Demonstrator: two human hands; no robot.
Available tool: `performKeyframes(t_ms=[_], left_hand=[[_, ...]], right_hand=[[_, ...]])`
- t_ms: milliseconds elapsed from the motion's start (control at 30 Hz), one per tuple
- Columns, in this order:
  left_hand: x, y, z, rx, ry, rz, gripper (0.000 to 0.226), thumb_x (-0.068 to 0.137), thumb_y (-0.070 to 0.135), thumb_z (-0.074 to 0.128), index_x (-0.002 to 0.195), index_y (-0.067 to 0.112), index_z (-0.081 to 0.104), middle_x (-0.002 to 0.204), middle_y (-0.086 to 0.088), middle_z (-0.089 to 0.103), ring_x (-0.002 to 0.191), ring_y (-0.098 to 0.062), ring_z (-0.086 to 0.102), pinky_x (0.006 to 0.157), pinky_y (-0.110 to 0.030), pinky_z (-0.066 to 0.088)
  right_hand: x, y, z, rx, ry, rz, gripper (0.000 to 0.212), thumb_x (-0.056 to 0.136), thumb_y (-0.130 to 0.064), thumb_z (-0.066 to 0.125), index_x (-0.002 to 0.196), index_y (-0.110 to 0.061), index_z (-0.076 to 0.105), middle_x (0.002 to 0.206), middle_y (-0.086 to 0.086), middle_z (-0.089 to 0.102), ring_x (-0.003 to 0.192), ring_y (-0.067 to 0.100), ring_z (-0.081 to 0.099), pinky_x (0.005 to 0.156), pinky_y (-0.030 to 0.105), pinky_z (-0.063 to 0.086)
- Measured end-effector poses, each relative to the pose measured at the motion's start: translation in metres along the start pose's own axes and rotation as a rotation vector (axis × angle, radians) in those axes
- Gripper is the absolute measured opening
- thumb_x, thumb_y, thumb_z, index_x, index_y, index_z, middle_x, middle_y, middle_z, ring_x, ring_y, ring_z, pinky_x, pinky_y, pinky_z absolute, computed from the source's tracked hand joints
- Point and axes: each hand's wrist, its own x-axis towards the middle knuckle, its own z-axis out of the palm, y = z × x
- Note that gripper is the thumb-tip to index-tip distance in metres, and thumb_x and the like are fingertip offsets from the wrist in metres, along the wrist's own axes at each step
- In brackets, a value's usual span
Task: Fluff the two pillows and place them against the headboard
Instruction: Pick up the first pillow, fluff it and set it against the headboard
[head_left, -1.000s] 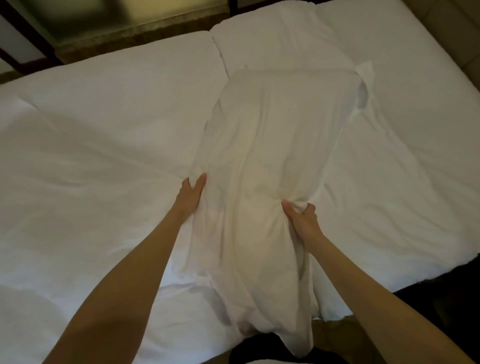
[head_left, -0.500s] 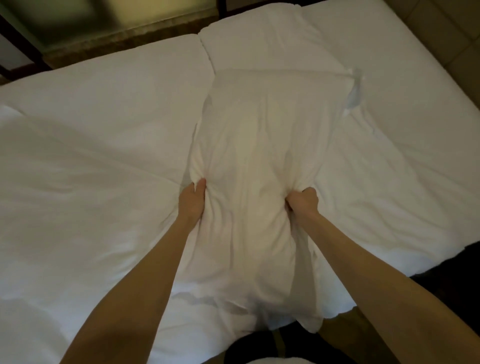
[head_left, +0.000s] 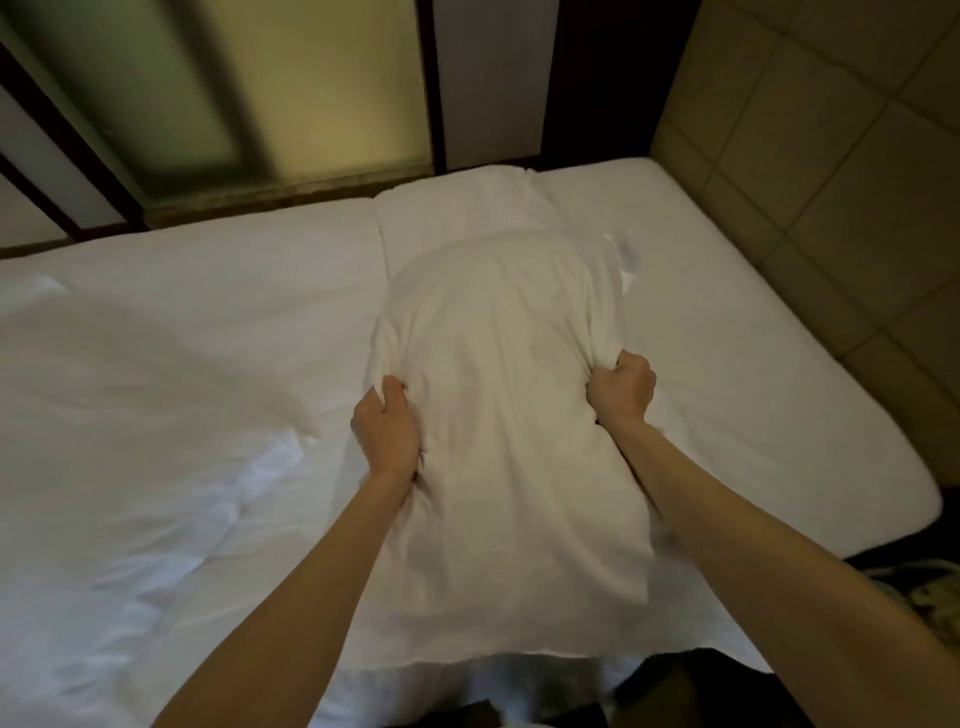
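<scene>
Both fists are clenched on the pillow (head_left: 511, 431), left hand (head_left: 385, 430) and right hand (head_left: 621, 387) bunching opposite long edges; its long axis runs away across the bed (head_left: 182, 364) (second pillow (head_left: 457, 208) lies just beyond).

Bed (head_left: 779, 364) w/ white sheet carried one pillow (head_left: 509, 441) btwn both hands (head_left: 387, 434); second pillow (head_left: 467, 208) lay beyond them.

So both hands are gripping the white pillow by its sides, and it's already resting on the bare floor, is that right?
Not the floor. In the head view the left hand and right hand grip the white pillow by its sides, over the white bed.
</scene>
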Motion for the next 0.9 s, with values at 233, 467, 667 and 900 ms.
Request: performKeyframes(t_ms=[233,467,667,900], left_hand=[[-0.08,0.035,0.08,-0.099,0.017,0.061,0.038,0.091,0.032,0.043,0.075,0.002,0.062,0.082,-0.016,0.067,0.086,-0.036,0.063,0.085,-0.051,0.051],[-0.091,0.065,0.139,-0.156,0.004,0.112,0.047,0.094,0.038,0.041,0.098,-0.003,0.065,0.098,-0.019,0.069,0.095,-0.034,0.064,0.088,-0.045,0.053],[-0.056,0.088,0.192,-0.232,-0.032,0.083,0.047,0.095,0.043,0.039,0.099,0.006,0.067,0.097,-0.011,0.07,0.091,-0.025,0.064,0.086,-0.041,0.053],[-0.008,0.118,0.259,-0.197,-0.123,0.079,0.053,0.096,0.05,0.034,0.065,0.013,0.055,0.065,-0.004,0.059,0.062,-0.016,0.054,0.063,-0.033,0.048]], right_hand=[[0.051,0.01,-0.11,0.032,0.083,-0.199,0.032,0.064,0.014,0.037,0.053,-0.014,0.026,0.057,0.004,0.032,0.06,0.022,0.033,0.056,0.033,0.02],[0.093,-0.011,-0.164,0.087,0.165,-0.331,0.036,0.058,0.017,0.038,0.053,-0.015,0.022,0.052,-0.004,0.022,0.052,0.016,0.024,0.049,0.028,0.007],[0.152,-0.05,-0.172,0.099,0.241,-0.423,0.027,0.057,0.017,0.041,0.055,-0.008,0.031,0.059,0.005,0.029,0.057,0.021,0.027,0.052,0.032,0.012],[0.23,-0.086,-0.176,0.081,0.294,-0.515,0.02,0.055,0.015,0.042,0.055,-0.004,0.035,0.059,0.008,0.031,0.057,0.021,0.028,0.053,0.033,0.013]])
